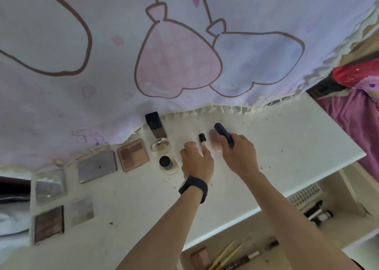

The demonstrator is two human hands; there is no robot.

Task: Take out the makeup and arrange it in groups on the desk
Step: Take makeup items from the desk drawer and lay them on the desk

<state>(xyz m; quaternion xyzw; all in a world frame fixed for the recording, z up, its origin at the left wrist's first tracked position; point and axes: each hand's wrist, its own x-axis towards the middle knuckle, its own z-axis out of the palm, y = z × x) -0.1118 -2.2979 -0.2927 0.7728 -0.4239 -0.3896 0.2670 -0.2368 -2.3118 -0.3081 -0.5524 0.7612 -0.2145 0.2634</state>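
Grips a dark blue tube (223, 133) in the right hand (240, 154), long axis slanting away and leftward, far end jutting beyond the knuckles, over the desk (287, 146). Pinches a small black-capped tube (202, 140) in the left hand (196, 162), cap pointing away. Nearer, in the open drawer (205, 243): pencils (226, 253) and a pink palette (200, 257).

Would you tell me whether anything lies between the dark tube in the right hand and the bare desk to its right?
Nothing visible does: right of the right hand and its dark tube the desk shows only small specks. A blurred pinkish item lies beneath the hand.
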